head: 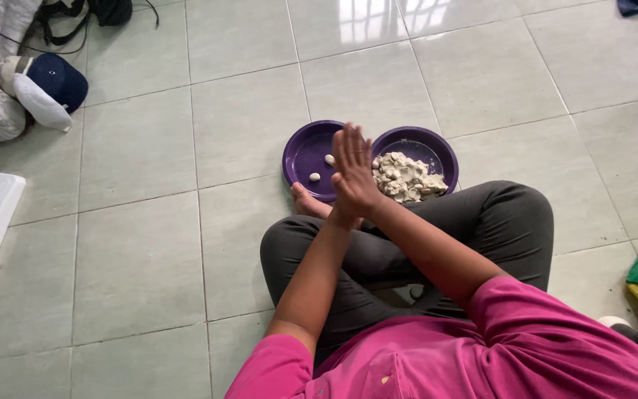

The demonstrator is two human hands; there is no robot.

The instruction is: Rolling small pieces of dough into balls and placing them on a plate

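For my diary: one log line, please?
hands: palms pressed together | left plate: two small balls | right plate: dough pile

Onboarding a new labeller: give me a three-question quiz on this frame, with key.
1. True or false: the two hands are pressed palm to palm above the plates.
2. How many small balls lie in the left purple plate? A) none B) two C) five
3. Fill in: the pile of pale dough pieces sits in the ____ purple plate.

Key: 1 true; 2 B; 3 right. Whether anything is held between the palms cannot be seen.
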